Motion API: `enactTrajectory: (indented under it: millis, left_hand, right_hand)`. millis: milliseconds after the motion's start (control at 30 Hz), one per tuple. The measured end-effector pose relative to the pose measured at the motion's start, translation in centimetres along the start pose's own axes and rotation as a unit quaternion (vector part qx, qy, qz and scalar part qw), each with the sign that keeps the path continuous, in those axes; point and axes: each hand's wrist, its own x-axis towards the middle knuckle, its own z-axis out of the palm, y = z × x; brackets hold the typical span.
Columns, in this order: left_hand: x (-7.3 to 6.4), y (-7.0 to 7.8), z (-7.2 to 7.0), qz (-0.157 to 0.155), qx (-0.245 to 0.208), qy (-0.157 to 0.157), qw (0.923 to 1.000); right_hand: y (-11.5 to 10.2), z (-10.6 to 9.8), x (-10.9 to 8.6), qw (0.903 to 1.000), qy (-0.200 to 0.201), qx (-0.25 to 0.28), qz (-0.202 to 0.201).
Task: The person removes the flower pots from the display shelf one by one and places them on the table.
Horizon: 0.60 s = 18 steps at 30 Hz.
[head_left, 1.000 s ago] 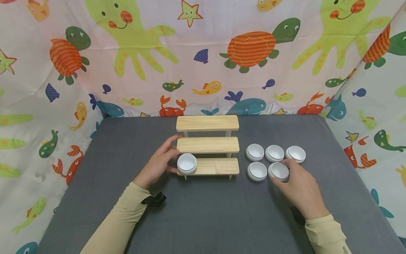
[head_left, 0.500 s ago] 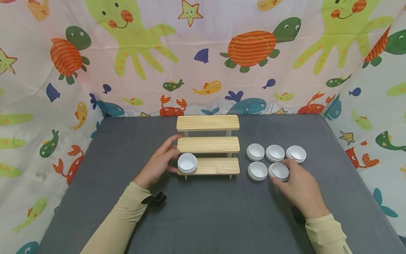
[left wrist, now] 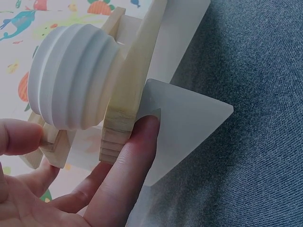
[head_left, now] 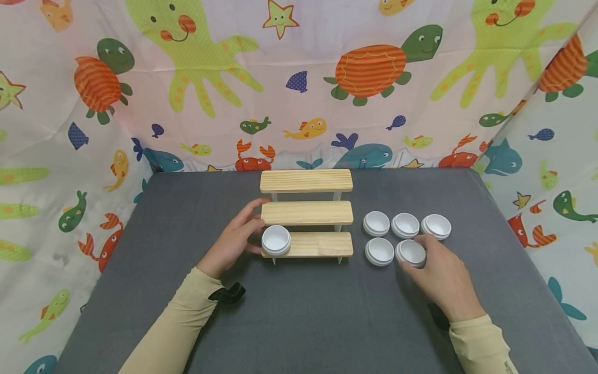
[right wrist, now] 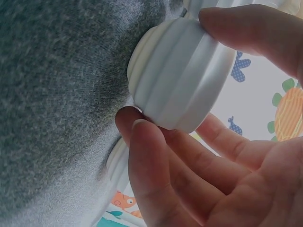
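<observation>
My left hand (head_left: 232, 243) grips the left end of a three-tier wooden display stand (head_left: 306, 213). In the left wrist view one digit (left wrist: 125, 175) presses against the end of the lowest shelf, beside its clear support (left wrist: 189, 125). A small white ridged bowl (head_left: 275, 239) sits upright at the left of that lowest shelf. To the right of the stand, my right hand (head_left: 444, 275) holds another white bowl (head_left: 411, 252) by its sides, low over the grey cloth. The right wrist view shows this bowl (right wrist: 182, 75) between thumb and fingers.
Several more white bowls (head_left: 376, 223) stand close around the held one, in two short rows on the grey table (head_left: 303, 317). Behind the table and along both sides hangs a printed sea-animal cloth (head_left: 280, 104).
</observation>
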Motion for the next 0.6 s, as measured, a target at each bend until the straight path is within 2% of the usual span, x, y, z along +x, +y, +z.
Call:
enactTrajectory:
  millis: [200, 333, 500, 600]
  left_hand:
    - [0.0, 0.0, 0.2, -0.006, -0.001, 0.000, 1.0000]
    - [0.0, 0.2, 0.3, -0.001, -0.005, -0.004, 1.0000]
    - [0.0, 0.1, 0.2, 0.001, -0.003, -0.001, 1.0000]
    - [-0.1, 0.0, 0.1, 0.003, -0.003, -0.002, 1.0000]
  right_hand:
    - [0.0, -0.2, -0.2, 1.0000, -0.002, -0.002, 0.002]
    - [-0.5, -0.5, -0.4, 0.9998, 0.016, -0.009, -0.004]
    - [-2.1, -1.0, -0.6, 0.9982, 0.054, -0.023, -0.010]
    - [-3.6, -1.5, -0.4, 0.9975, 0.064, -0.030, -0.007]
